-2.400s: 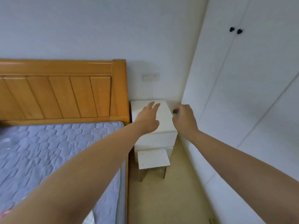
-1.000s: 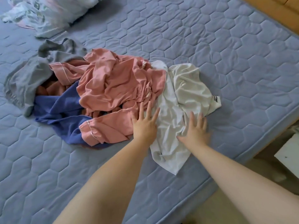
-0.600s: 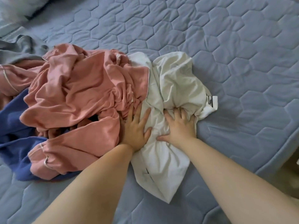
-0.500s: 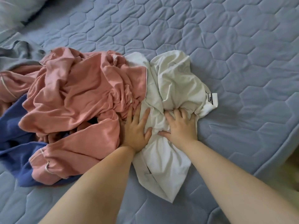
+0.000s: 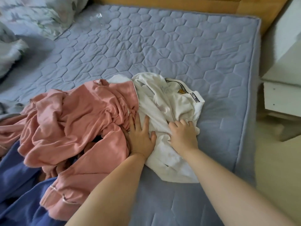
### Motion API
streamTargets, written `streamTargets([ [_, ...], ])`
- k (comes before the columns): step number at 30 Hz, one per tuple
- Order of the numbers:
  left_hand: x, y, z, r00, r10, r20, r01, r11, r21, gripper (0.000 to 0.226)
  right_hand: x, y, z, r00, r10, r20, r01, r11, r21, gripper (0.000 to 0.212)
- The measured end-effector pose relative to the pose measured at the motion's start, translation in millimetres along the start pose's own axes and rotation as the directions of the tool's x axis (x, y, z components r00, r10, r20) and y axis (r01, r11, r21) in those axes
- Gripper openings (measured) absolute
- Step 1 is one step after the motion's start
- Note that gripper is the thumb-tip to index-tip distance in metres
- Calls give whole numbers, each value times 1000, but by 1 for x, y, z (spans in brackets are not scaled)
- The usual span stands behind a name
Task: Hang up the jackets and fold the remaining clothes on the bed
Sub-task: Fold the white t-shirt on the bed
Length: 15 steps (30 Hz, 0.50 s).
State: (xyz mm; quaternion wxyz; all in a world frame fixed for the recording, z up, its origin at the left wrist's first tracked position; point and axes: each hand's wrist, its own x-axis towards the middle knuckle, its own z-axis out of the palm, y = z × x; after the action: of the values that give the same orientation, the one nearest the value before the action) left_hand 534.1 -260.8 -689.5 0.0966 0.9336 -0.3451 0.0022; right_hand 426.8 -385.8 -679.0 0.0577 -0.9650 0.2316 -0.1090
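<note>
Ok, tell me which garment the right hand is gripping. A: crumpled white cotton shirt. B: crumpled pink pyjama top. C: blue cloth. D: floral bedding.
A: the right hand curls its fingers into the crumpled white cotton shirt lying on the quilted blue mattress.

left hand (image 5: 140,136) laid flat, palm down, right hand (image 5: 182,137) curled, clutching white garment (image 5: 162,98)

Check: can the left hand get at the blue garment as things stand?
Probably yes. The blue garment lies partly bare beside the left forearm; the pink clothes cover the rest. The left hand lies flat, holding nothing.
</note>
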Motion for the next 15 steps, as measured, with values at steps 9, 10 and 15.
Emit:
streamTargets([
  [9, -57, 5, -34, 942, 296, 159, -290, 955, -61, 59, -110, -2, -24, 860, 469, -202, -443, 882, 161, 41],
  [10, -56, 3, -41, 937, 339, 87, -334, 940, -71, 51, -117, 3, -29, 812, 535, -232, -492, 842, 222, 38],
  [15, -28, -44, -71, 891, 453, -8, -444, 877, 186, 45, -128, 21, -52, 655, 724, -214, -637, 682, 359, 33],
])
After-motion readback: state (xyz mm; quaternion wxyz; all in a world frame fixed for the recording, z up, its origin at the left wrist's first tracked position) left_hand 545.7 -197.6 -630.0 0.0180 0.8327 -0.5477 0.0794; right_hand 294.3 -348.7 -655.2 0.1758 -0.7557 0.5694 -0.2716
